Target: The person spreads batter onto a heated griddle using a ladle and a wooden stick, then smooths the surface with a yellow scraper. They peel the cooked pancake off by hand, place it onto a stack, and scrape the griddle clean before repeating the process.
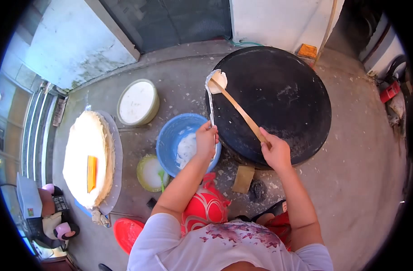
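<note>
My left hand is closed on the handle of a metal ladle above the blue basin. The ladle's bowl, coated with pale batter, is at the left edge of a large round black griddle. In my right hand is a flat wooden spatula, whose far end reaches into the ladle's bowl at the batter. Under my left hand stands the blue basin with white batter or dough inside; my forearm hides part of it.
Left of the basin stand a tub of white liquid and a small green bowl. A tall stack of thin pancakes carries a yellow object. A red lid-like object lies near my left side. Beyond the griddle sits an orange block.
</note>
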Demonstrator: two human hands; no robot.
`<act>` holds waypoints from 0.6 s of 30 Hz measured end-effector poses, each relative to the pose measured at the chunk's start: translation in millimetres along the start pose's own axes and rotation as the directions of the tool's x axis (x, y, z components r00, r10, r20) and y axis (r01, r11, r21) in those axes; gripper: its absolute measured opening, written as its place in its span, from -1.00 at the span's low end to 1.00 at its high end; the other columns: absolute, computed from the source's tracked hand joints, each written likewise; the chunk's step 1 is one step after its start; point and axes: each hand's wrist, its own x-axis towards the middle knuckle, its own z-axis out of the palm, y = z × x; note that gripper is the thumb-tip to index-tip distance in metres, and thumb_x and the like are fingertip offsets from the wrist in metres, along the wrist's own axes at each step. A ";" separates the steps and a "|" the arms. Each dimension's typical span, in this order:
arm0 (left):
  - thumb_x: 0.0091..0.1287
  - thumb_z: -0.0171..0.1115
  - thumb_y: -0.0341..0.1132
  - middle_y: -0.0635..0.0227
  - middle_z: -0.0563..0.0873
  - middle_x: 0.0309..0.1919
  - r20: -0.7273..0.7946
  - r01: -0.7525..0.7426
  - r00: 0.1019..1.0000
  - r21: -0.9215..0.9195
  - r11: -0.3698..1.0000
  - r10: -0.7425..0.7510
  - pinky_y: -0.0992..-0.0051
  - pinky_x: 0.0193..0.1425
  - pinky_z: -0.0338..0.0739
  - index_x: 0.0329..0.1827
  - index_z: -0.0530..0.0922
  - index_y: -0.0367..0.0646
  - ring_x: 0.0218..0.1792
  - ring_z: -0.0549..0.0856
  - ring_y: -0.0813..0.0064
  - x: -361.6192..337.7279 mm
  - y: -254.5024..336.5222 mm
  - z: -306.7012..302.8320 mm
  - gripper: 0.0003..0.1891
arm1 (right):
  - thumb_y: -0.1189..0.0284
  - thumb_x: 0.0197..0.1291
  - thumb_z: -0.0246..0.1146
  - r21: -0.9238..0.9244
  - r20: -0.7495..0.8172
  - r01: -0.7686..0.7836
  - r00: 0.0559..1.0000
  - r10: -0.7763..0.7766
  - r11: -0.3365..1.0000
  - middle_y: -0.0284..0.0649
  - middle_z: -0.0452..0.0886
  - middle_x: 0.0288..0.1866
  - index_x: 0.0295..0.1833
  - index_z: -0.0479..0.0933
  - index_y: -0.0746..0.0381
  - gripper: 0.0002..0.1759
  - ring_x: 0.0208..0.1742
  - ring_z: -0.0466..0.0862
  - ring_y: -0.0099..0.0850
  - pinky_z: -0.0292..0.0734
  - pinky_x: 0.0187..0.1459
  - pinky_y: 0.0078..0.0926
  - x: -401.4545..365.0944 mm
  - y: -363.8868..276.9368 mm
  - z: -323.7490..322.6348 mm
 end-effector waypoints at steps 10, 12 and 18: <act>0.24 0.04 -0.48 0.44 0.49 -0.60 0.026 -0.061 0.998 0.110 0.992 0.059 0.66 -0.70 0.30 -0.12 0.52 -0.29 -0.72 0.41 0.68 20.1 0.2 7.9 -0.81 | 0.47 -0.02 0.15 -0.102 -0.019 -0.074 0.997 0.072 0.992 -0.18 0.57 -0.36 0.09 0.50 -0.03 -0.53 -0.30 0.59 -0.21 0.49 -0.26 -0.32 9.9 29.5 11.2; 0.23 0.05 -0.46 0.43 0.49 -0.62 0.073 -0.060 0.996 0.145 0.988 0.050 0.64 -0.71 0.33 -0.15 0.51 -0.29 -0.74 0.42 0.66 43.3 9.9 8.8 -0.83 | 0.48 -0.03 0.16 -0.141 -0.030 -0.069 0.997 0.065 0.988 -0.18 0.54 -0.43 0.08 0.50 -0.03 -0.54 -0.34 0.58 -0.21 0.48 -0.30 -0.31 6.5 28.5 -0.7; 0.30 -0.07 -0.41 0.34 0.49 -0.61 0.132 0.010 0.991 0.042 0.999 -0.015 0.61 -0.70 0.34 -0.09 0.45 -0.32 -0.71 0.43 0.62 58.0 72.8 24.3 -0.78 | 0.51 -0.09 0.18 -0.420 -0.050 0.202 0.968 -0.245 0.885 -0.26 0.44 -0.52 0.10 0.49 0.01 -0.48 -0.46 0.50 -0.29 0.44 -0.40 -0.34 -13.3 39.7 -20.7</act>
